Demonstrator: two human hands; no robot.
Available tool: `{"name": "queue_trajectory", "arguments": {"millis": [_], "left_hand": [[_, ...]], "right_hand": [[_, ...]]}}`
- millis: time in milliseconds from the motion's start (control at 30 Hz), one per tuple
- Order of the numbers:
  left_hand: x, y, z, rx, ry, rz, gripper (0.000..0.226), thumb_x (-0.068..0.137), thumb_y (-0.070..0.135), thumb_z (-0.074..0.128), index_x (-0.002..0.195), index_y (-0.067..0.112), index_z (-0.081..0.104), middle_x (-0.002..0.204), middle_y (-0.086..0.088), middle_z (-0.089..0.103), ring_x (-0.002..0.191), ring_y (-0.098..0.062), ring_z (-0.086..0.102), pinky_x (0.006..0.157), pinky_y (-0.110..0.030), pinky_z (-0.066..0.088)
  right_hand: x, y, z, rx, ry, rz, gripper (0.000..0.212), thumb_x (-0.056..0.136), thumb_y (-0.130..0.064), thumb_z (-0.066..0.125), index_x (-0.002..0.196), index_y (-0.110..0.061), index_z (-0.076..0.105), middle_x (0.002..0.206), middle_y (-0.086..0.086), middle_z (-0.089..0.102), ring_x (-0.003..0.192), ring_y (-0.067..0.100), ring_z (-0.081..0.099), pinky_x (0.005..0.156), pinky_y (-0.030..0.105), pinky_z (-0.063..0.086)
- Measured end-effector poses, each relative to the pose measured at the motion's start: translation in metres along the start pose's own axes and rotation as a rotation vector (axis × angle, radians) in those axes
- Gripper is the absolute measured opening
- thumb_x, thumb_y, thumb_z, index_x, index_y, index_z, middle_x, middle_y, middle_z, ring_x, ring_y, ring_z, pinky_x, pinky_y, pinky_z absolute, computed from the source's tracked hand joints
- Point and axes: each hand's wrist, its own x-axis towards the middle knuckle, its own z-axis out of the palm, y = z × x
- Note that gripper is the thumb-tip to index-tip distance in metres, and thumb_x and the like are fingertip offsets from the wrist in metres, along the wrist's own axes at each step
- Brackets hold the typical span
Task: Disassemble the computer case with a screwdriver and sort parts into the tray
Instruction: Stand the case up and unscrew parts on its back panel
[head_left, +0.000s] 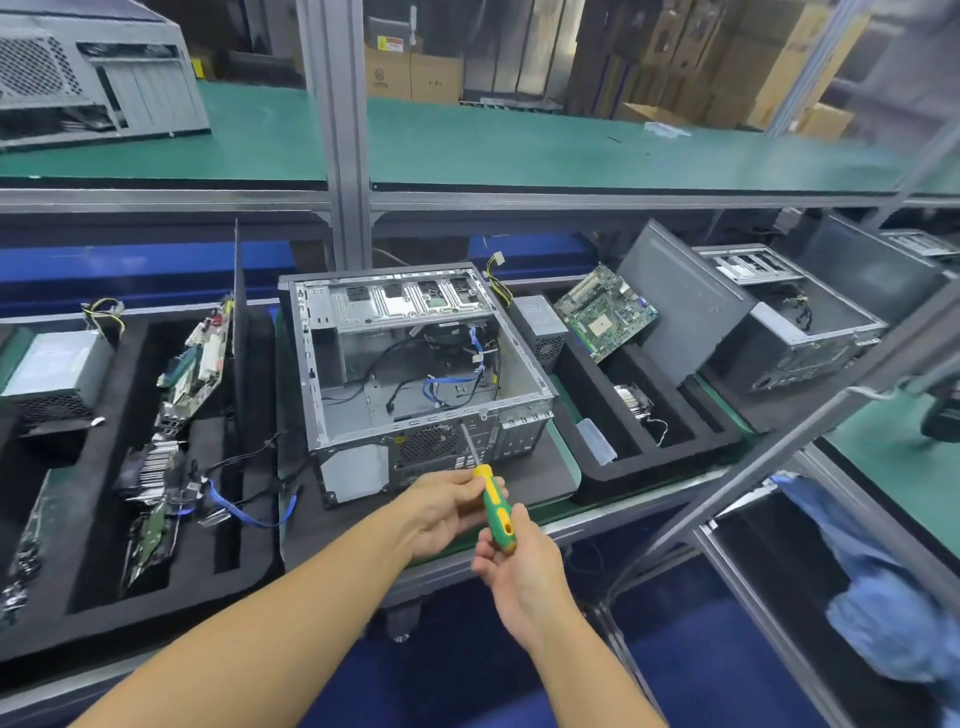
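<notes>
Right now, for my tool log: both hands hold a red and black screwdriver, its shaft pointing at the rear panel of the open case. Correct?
No: in the head view the screwdriver is green and yellow, not red and black. Left hand and right hand hold it, shaft pointing at the rear panel of the open case.
</notes>
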Motion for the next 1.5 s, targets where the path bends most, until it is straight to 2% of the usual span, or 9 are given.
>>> {"name": "queue_trajectory", "arguments": {"millis": [233,467,667,833,933,1033,1133,1333,1500], "left_hand": [[-0.001,0.0,0.008,0.168,-0.014,-0.111,0.031,0.077,0.026,0.079,0.095,0.004,0.068,0.085,-0.01,0.074,0.078,-0.019,0.071,0.069,-0.032,0.06],[-0.005,0.002,0.008,0.111,0.033,-0.039,0.017,0.092,0.001,0.063,0.108,-0.005,0.066,0.104,-0.021,0.069,0.088,-0.026,0.068,0.073,-0.033,0.059],[-0.01,0.006,0.011,0.121,-0.052,-0.106,0.023,0.095,0.023,0.066,0.109,0.006,0.062,0.1,-0.011,0.068,0.086,-0.023,0.065,0.074,-0.034,0.055],[-0.004,0.003,0.014,0.139,0.088,-0.022,0.027,0.084,0.012,0.076,0.103,-0.004,0.068,0.089,-0.017,0.071,0.081,-0.027,0.068,0.068,-0.037,0.06],[-0.001,0.002,0.01,0.091,0.092,0.005,0.03,0.088,-0.002,0.068,0.116,-0.011,0.064,0.093,-0.019,0.071,0.081,-0.027,0.069,0.066,-0.036,0.062],[-0.002,0.001,0.006,0.027,0.049,0.008,0.03,0.093,-0.012,0.056,0.122,-0.012,0.058,0.112,-0.023,0.07,0.097,-0.032,0.069,0.083,-0.043,0.059],[-0.004,0.002,0.006,0.031,-0.039,-0.014,0.022,0.097,-0.003,0.053,0.117,-0.007,0.062,0.124,-0.021,0.068,0.107,-0.03,0.066,0.092,-0.04,0.054],[0.005,0.004,0.016,0.164,0.066,0.019,0.038,0.089,0.014,0.072,0.12,-0.005,0.062,0.095,-0.015,0.067,0.081,-0.021,0.064,0.069,-0.029,0.056],[0.009,0.005,0.006,0.094,0.047,0.018,0.021,0.089,-0.004,0.066,0.11,-0.004,0.064,0.091,-0.015,0.072,0.08,-0.022,0.07,0.073,-0.033,0.061]], "right_hand": [[0.002,0.007,-0.005,-0.432,0.093,-0.424,0.02,0.093,-0.01,0.067,0.104,-0.019,0.053,0.098,0.009,0.066,0.058,0.009,0.065,0.058,0.018,0.052],[0.001,-0.006,-0.002,0.024,-0.005,-0.011,0.049,0.103,-0.048,0.048,0.111,-0.001,0.061,0.067,0.012,0.059,0.056,0.02,0.057,0.047,0.032,0.052],[0.007,0.004,-0.001,-0.239,0.033,-0.269,0.009,0.1,-0.017,0.057,0.108,-0.012,0.053,0.087,0.011,0.056,0.058,0.012,0.057,0.059,0.028,0.054],[0.006,0.008,-0.003,-0.44,0.035,-0.429,0.032,0.092,-0.008,0.067,0.1,-0.036,0.054,0.103,0.006,0.062,0.067,0.003,0.064,0.072,0.029,0.057],[0.007,0.004,0.001,-0.132,-0.025,-0.249,0.02,0.101,-0.026,0.061,0.114,-0.017,0.05,0.101,0.012,0.055,0.071,0.016,0.059,0.067,0.034,0.056],[0.011,0.0,-0.002,0.021,-0.012,0.0,0.044,0.106,-0.042,0.045,0.117,0.0,0.054,0.082,0.015,0.054,0.058,0.021,0.054,0.049,0.033,0.052],[0.013,-0.001,-0.003,-0.104,-0.009,-0.06,0.03,0.105,-0.032,0.051,0.115,-0.003,0.054,0.082,0.014,0.054,0.054,0.014,0.052,0.046,0.028,0.046],[0.019,0.002,0.0,-0.226,-0.018,-0.268,0.027,0.092,-0.004,0.068,0.106,-0.02,0.051,0.109,0.015,0.058,0.075,0.016,0.059,0.066,0.028,0.054],[0.013,-0.008,0.002,0.051,-0.046,-0.042,0.033,0.1,-0.038,0.06,0.108,-0.007,0.055,0.092,0.014,0.055,0.069,0.021,0.052,0.055,0.034,0.054]]}}
